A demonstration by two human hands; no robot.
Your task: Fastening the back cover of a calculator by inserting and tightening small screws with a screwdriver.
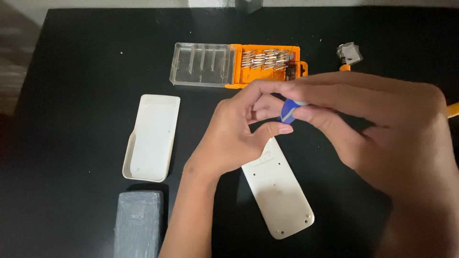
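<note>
We hold a small blue tool (288, 111) over the middle of the black desk (71, 95). Our left hand (234, 138) and right hand (382, 129) meet there, fingers of both pinched on the tool. Just under the hands, toward 6 o'clock, lies a white casing (282, 191), screw holes up. At 9 o'clock rests a white cover (152, 137), hollow side up, with a grey block (137, 224) below it at 7 o'clock. At 12 o'clock sits an orange bit case (267, 64), its clear lid (203, 64) swung open to the left. A small grey part (349, 53) lies at 1 o'clock.
</note>
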